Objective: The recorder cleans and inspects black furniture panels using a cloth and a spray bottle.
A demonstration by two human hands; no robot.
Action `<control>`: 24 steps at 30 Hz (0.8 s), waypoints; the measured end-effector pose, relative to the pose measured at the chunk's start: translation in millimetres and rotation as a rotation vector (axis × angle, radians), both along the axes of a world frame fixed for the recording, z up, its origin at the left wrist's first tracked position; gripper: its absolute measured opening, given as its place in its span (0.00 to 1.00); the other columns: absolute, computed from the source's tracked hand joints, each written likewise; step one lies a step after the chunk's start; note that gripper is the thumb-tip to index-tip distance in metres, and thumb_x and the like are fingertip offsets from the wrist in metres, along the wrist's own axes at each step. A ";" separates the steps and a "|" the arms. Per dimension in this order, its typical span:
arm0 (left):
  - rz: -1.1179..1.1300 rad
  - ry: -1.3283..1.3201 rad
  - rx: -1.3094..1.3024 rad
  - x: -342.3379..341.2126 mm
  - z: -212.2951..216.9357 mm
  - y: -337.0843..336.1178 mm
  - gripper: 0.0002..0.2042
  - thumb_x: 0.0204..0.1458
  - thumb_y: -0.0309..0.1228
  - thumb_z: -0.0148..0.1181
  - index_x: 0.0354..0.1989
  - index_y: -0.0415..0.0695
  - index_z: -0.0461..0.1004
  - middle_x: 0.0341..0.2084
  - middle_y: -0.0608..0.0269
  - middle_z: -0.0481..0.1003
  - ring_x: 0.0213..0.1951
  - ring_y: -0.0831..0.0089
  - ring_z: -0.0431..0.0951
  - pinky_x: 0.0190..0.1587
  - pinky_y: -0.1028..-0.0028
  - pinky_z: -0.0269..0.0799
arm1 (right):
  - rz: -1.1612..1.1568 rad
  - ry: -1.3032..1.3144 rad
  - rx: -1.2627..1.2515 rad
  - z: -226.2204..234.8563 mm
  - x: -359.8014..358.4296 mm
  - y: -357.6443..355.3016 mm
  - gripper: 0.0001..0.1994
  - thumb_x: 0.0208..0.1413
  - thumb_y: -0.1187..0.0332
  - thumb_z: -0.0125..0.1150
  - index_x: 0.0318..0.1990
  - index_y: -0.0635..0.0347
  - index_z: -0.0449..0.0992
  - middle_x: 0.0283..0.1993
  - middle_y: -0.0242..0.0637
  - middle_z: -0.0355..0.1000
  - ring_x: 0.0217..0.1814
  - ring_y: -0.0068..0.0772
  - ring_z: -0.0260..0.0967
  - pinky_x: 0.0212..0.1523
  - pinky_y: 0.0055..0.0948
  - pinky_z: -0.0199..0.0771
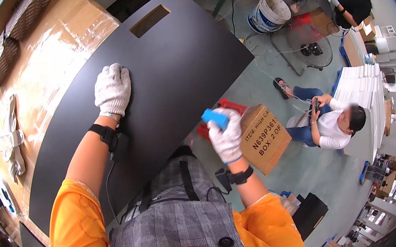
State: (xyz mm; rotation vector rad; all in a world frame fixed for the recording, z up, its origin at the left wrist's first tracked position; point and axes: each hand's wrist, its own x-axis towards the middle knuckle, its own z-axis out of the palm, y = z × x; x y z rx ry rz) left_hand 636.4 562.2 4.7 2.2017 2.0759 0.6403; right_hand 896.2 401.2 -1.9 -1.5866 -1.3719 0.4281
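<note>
L hand (112, 88), gloved, flat & spread on black panel (171, 72) lying on bench (45, 63); R hand (226, 137) at 3 o'clock off panel edge, gripping blue block (214, 118), cardboard box (265, 137) just beyond

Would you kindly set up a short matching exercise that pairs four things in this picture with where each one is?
Things:
1. left hand
2. right hand
3. cardboard box
4. white bucket

Places or states:
A. on the floor by the panel's far corner
B. holding a small blue object
C. resting flat on the black panel
D. on the floor just right of the gloved hand that holds something

Pairs: 1-C, 2-B, 3-D, 4-A
</note>
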 end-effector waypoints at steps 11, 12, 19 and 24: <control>-0.100 -0.217 -0.062 -44.7 13.7 -102.5 0.08 0.51 0.32 0.55 0.37 0.44 0.73 0.30 0.55 0.72 0.36 0.56 0.73 0.40 0.64 0.70 | 0.131 0.103 -0.082 -2.2 -44.0 -41.7 0.16 0.44 0.76 0.62 0.41 0.59 0.66 0.35 0.39 0.71 0.35 0.33 0.72 0.42 0.33 0.73; -0.072 -0.220 -0.067 -57.0 15.1 -119.8 0.08 0.50 0.31 0.56 0.37 0.43 0.73 0.30 0.55 0.72 0.36 0.56 0.74 0.40 0.64 0.70 | 0.174 0.070 0.001 -15.0 -49.1 -50.8 0.15 0.43 0.77 0.63 0.40 0.59 0.66 0.35 0.39 0.71 0.35 0.34 0.72 0.42 0.34 0.73; 0.330 0.112 0.027 -200.6 11.5 -286.2 0.08 0.51 0.30 0.57 0.37 0.41 0.72 0.31 0.54 0.72 0.36 0.55 0.74 0.41 0.63 0.70 | 0.019 0.163 -0.026 -21.4 -52.6 -49.8 0.15 0.42 0.74 0.64 0.40 0.60 0.69 0.38 0.41 0.71 0.38 0.36 0.72 0.42 0.32 0.73; 0.550 0.226 -0.066 -253.0 -5.0 -389.5 0.10 0.53 0.31 0.56 0.41 0.41 0.72 0.33 0.54 0.72 0.38 0.56 0.73 0.44 0.63 0.69 | 0.381 0.155 -0.001 -9.8 -119.4 -112.7 0.17 0.42 0.74 0.65 0.42 0.59 0.70 0.38 0.41 0.71 0.38 0.37 0.71 0.42 0.33 0.72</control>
